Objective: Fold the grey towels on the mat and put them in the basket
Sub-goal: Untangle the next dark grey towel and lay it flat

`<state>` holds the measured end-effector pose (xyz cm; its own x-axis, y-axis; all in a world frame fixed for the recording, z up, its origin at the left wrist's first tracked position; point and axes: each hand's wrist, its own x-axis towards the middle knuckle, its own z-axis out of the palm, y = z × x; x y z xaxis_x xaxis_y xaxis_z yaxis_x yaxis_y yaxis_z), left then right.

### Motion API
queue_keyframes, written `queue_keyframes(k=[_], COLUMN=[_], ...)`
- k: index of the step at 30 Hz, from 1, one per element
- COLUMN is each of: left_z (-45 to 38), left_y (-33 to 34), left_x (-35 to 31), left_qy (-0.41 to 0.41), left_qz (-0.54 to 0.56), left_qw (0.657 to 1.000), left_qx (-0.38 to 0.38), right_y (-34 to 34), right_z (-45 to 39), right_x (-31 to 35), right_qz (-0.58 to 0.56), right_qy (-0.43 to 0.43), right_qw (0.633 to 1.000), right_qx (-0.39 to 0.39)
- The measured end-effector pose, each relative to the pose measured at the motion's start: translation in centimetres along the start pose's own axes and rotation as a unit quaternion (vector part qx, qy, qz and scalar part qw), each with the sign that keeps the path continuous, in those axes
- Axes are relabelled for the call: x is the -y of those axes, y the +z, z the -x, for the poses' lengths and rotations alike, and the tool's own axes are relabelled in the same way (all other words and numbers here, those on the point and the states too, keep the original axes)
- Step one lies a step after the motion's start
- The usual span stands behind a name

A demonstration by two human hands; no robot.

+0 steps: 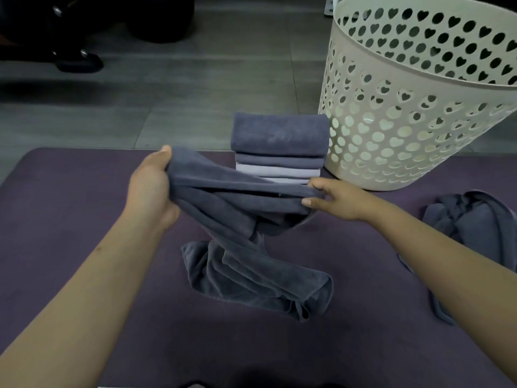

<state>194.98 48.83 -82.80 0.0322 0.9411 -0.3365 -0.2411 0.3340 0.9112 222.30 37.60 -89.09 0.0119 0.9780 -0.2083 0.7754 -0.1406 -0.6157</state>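
gripping the grey towel point(246, 197) bunched between left hand point(152, 186) and right hand point(335, 200), fingers curled around it; risking a crooked fold, since the hanging part is dragging twisted on the mat point(84, 197)

left hand point(151, 189) gripping, right hand point(333, 198) pinching

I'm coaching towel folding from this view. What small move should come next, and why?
Probably pull both hands apart and lift: the left hand and right hand grip a bunched grey towel whose lower end lies crumpled on the mat, so it needs spreading before folding.
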Motion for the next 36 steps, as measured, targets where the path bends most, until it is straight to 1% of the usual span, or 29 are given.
queue_keyframes(k=[1, 3, 5, 7, 9, 10, 11, 12, 14, 16, 18, 21, 23, 26, 28, 30, 33, 34, 36], left_z=[-0.1, -0.4, -0.9, -1.1, -1.3, -1.3, -1.4, -1.4, -1.2, -0.9, -0.7, -0.7, -0.6, -0.7, -0.8, -1.0, -0.7, -0.5, -0.2], left_y=[-1.0, -3.1, -5.5, -7.7, -9.9, -11.0, -12.2, -13.5, -16.2, -18.3, -19.7, -20.7, -20.8, -20.8, -20.9, -21.0, -19.6, -18.8, -16.7], left_x=[0.3, 1.3, 2.9, 4.6, 6.6, 7.8, 9.0, 10.1, 12.3, 13.8, 14.8, 15.9, 16.0, 15.5, 15.2, 15.4, 16.3, 16.8, 17.7], left_qy=[-0.002, -0.022, -0.042, -0.049, -0.082, -0.102, -0.109, -0.103, -0.074, -0.054, -0.057, -0.064, -0.067, -0.101, -0.16, -0.22, -0.254, -0.261, -0.272], left_qz=[-0.012, -0.034, -0.074, -0.149, -0.228, -0.258, -0.284, -0.307, -0.324, -0.322, -0.33, -0.336, -0.322, -0.274, -0.239, -0.223, -0.229, -0.235, -0.224], left_qw=[1.0, 0.998, 0.995, 0.988, 0.97, 0.96, 0.952, 0.946, 0.942, 0.938, 0.931, 0.926, 0.931, 0.946, 0.953, 0.949, 0.94, 0.936, 0.936], left_qx=[-0.019, -0.051, -0.048, -0.01, 0.028, 0.036, 0.033, 0.016, -0.054, -0.119, -0.143, -0.157, -0.157, -0.14, -0.094, -0.039, 0.005, 0.015, 0.021], right_y=[0.3, 0.6, 0.8, 1.1, 1.8, 2.3, 3.1, 4.2, 6.9, 9.5, 11.6, 13.3, 14.0, 15.3, 16.2, 16.4, 15.7, 15.7, 16.5], right_z=[0.1, 0.1, 0.2, 0.2, -0.1, -0.4, -0.7, -1.1, -1.8, -2.2, -2.5, -2.9, -3.2, -3.5, -3.6, -4.0, -4.4, -4.4, -3.8], right_x=[-0.2, -0.6, -1.0, -1.4, -1.5, -1.3, -1.3, -1.6, -2.4, -3.6, -4.7, -5.8, -6.2, -5.6, -4.9, -4.4, -3.7, -3.4, -2.6], right_qz=[-0.018, -0.018, -0.004, -0.017, -0.019, -0.009, 0.0, 0.002, 0.005, 0.015, -0.011, -0.06, -0.084, -0.173, -0.206, -0.238, -0.285, -0.305, -0.357], right_qy=[0.015, 0.044, 0.071, 0.075, 0.062, 0.055, 0.052, 0.049, 0.064, 0.105, 0.172, 0.277, 0.316, 0.357, 0.379, 0.382, 0.348, 0.345, 0.357], right_qw=[0.999, 0.997, 0.995, 0.996, 0.998, 0.998, 0.998, 0.998, 0.997, 0.991, 0.98, 0.954, 0.941, 0.912, 0.898, 0.891, 0.892, 0.887, 0.862], right_qx=[0.023, 0.054, 0.067, 0.037, -0.023, -0.042, -0.044, -0.029, 0.032, 0.083, 0.103, 0.103, 0.083, 0.104, 0.092, 0.059, 0.044, 0.042, 0.04])
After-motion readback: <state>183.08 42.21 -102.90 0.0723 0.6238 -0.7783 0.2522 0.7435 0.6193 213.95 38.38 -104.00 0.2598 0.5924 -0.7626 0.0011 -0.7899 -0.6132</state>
